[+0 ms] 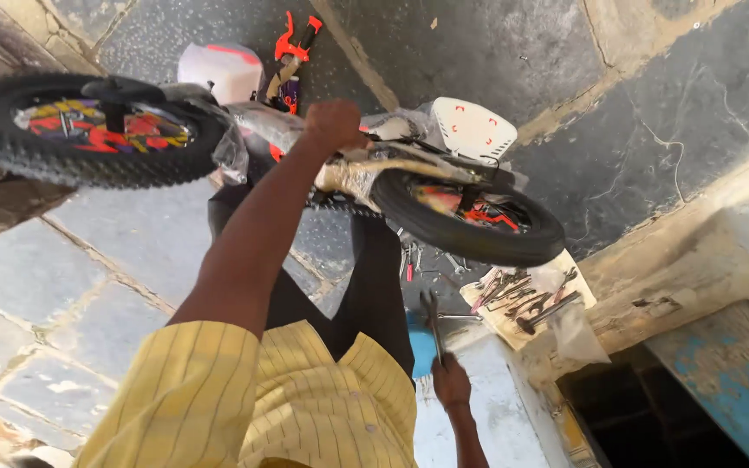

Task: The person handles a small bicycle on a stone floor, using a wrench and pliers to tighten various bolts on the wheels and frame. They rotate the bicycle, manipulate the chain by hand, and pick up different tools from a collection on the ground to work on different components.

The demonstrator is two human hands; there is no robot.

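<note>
Left hand (pixel 333 124) clamped on plastic-wrapped small bicycle frame (pixel 374 160), likely light but awkward, slippery; right hand (pixel 451 381), five o'clock, gripped dark metal pliers (pixel 433 322).

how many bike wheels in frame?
2. One wheel is at the far left, with colourful spokes. The other wheel is right of centre, below the white plate. The left hand grips the bike frame between them. None look hidden.
</note>
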